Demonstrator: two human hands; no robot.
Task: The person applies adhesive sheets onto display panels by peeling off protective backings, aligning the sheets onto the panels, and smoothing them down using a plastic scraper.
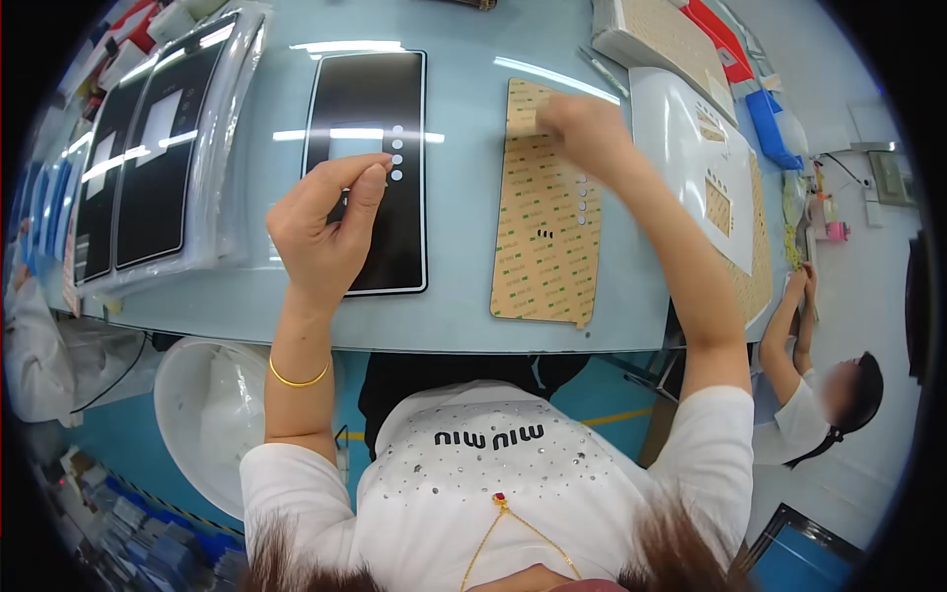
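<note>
My left hand point(330, 217) hovers over a black rectangular panel point(380, 242) with a light border, a clear window and a column of round pale holes. Its thumb and forefinger are pinched together beside the holes; whatever they hold is too small to make out. Over the upper end of a tan adhesive sheet point(543, 271) printed with green and red marks is my right hand point(589, 136), slightly blurred. Its fingers are curled closed, and their tips are too smeared to show what they hold. The sheet lies flat, with small round and slotted cut-outs.
Plastic-wrapped black panels point(148, 158) are stacked at the left. White sheets with cut-outs point(681, 148) lie at the right, near a thick pale stack point(661, 44) and a blue bin point(772, 130). A white tub point(182, 424) stands below the table edge. Another person point(799, 395) works at far right.
</note>
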